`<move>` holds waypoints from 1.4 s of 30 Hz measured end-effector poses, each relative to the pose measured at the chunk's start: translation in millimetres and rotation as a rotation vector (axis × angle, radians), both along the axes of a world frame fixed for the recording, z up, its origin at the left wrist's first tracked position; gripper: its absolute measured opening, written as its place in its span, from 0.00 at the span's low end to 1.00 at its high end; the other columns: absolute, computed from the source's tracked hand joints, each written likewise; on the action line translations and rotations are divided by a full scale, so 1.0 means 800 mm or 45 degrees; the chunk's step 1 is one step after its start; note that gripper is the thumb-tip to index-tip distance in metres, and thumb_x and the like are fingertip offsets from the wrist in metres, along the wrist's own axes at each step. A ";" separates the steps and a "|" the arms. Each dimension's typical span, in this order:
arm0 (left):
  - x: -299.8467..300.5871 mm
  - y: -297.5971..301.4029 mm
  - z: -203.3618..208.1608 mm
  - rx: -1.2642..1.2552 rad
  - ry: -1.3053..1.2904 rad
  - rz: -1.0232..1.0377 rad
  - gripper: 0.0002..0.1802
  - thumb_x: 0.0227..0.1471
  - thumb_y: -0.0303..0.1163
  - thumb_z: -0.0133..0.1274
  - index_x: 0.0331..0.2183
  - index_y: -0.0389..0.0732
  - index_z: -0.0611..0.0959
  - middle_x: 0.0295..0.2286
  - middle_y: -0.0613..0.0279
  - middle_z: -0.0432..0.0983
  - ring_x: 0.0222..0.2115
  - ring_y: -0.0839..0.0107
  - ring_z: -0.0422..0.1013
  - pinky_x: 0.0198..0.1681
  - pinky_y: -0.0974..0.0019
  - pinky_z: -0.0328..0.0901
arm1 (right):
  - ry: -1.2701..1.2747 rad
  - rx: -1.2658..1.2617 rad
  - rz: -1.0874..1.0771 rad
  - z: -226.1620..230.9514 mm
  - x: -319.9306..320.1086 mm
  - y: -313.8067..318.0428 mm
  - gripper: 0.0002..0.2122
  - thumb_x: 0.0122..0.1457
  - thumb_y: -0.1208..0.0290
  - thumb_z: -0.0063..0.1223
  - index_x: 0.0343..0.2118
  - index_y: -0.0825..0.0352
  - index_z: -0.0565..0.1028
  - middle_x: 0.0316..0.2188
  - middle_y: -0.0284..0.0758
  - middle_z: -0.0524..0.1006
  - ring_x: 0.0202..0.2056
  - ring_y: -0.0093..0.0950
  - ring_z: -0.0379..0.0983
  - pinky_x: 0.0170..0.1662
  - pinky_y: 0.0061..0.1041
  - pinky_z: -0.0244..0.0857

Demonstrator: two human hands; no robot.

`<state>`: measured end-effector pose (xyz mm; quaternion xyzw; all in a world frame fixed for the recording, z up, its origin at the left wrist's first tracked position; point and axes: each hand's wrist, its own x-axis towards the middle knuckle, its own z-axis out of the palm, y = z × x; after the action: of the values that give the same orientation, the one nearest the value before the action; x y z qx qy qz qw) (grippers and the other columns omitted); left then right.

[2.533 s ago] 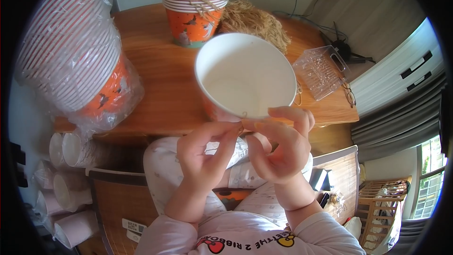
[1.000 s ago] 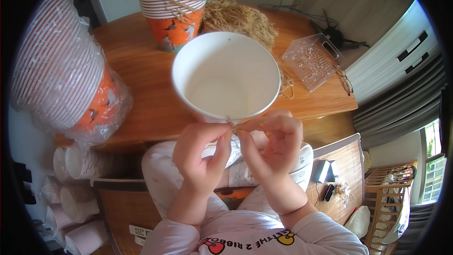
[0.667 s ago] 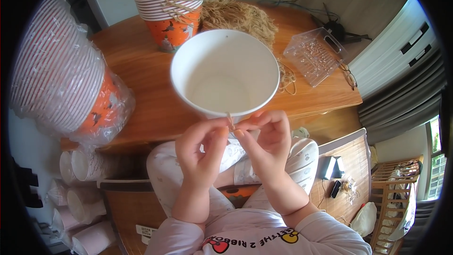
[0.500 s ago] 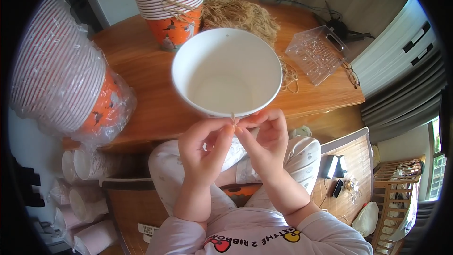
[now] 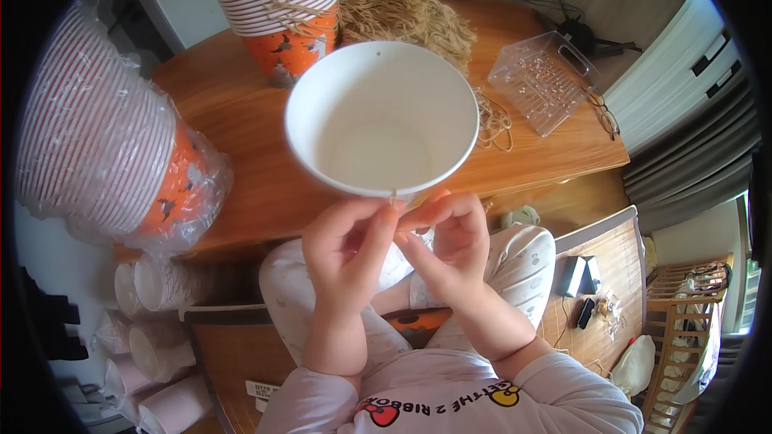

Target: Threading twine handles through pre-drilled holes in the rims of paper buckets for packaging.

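A white paper bucket (image 5: 378,120) with its open mouth toward me stands at the table's near edge. A short piece of thin tan cord (image 5: 394,192) shows at its near rim. My left hand (image 5: 351,245) pinches this cord between thumb and forefinger, just below the rim. Close beside it, my right hand (image 5: 450,245) has its fingers curled, with thumb and forefinger tips near each other by the left fingertips. Whatever lies between the right fingertips is too small to make out.
On the wooden table (image 5: 241,185) are a stack of orange-printed buckets (image 5: 293,40) with cord handles, a heap of tan cords (image 5: 410,20), loose cord (image 5: 494,122), a clear plastic box (image 5: 543,84) of small pieces and glasses (image 5: 605,116). Plastic-wrapped buckets (image 5: 121,137) stand left.
My right thumb has drawn slightly down from the left fingertips, and the right forefinger has shifted. The left hand keeps its pinch at the rim. The whole view has shifted a little.
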<state>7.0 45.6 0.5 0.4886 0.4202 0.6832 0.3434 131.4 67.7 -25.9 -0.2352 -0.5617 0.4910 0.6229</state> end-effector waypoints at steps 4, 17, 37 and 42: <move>-0.002 -0.003 0.006 -0.068 -0.103 0.010 0.05 0.55 0.24 0.58 0.30 0.31 0.83 0.24 0.68 0.78 0.24 0.87 0.69 0.26 0.82 0.59 | -0.199 0.248 0.011 0.001 0.016 0.008 0.16 0.53 0.86 0.60 0.38 0.66 0.64 0.34 0.36 0.77 0.38 0.24 0.77 0.44 0.21 0.65; -0.006 -0.015 0.018 -0.167 -0.089 -0.140 0.08 0.56 0.26 0.56 0.34 0.30 0.84 0.27 0.65 0.80 0.25 0.85 0.69 0.28 0.81 0.60 | -0.158 0.065 0.202 -0.011 0.017 -0.003 0.20 0.55 0.83 0.59 0.49 0.70 0.64 0.40 0.38 0.76 0.43 0.25 0.77 0.47 0.24 0.68; -0.002 0.002 -0.035 0.548 0.226 0.484 0.06 0.55 0.26 0.51 0.35 0.34 0.78 0.23 0.67 0.66 0.21 0.80 0.59 0.24 0.76 0.50 | -0.529 0.758 -0.090 0.020 0.067 -0.018 0.14 0.45 0.78 0.64 0.36 0.61 0.76 0.32 0.24 0.81 0.30 0.25 0.70 0.38 0.27 0.59; 0.019 0.015 -0.040 0.514 0.719 0.742 0.65 0.41 0.40 0.70 0.64 0.40 0.41 0.59 0.51 0.53 0.59 0.57 0.54 0.60 0.54 0.53 | -0.423 0.883 0.015 0.024 0.076 -0.036 0.14 0.46 0.76 0.63 0.38 0.63 0.78 0.33 0.27 0.80 0.32 0.26 0.71 0.38 0.27 0.62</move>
<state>21.9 57.8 -31.3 0.5741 0.4760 0.6596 -0.0934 192.2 38.6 -6.6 -0.0837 -0.7891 0.2306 0.5631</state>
